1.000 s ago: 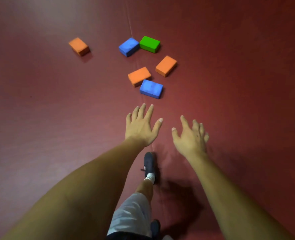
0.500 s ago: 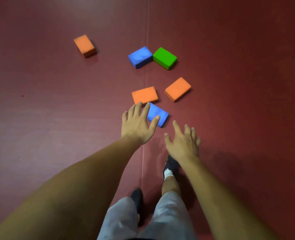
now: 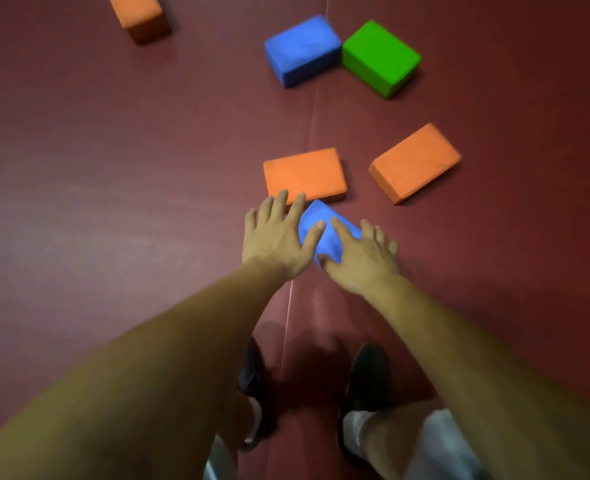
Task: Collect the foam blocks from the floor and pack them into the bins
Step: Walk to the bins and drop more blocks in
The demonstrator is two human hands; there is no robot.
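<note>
Nothing shows as packed: six foam blocks [image 3: 302, 50] lie on the floor [image 3: 113, 168], no bins in view. Your left hand [image 3: 276, 237] and right hand [image 3: 359, 261] meet over the nearest blue block [image 3: 324, 230], fingers [image 3: 279, 206] spread, seemingly touching it, not yet clamped. An orange block [image 3: 304, 174] sits just beside its far corner; bare floor lies leftward

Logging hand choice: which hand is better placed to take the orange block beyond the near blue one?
Left, probably. The left hand has fingertips at the near edge of that orange block; the right hand lies back on the blue block.
</note>
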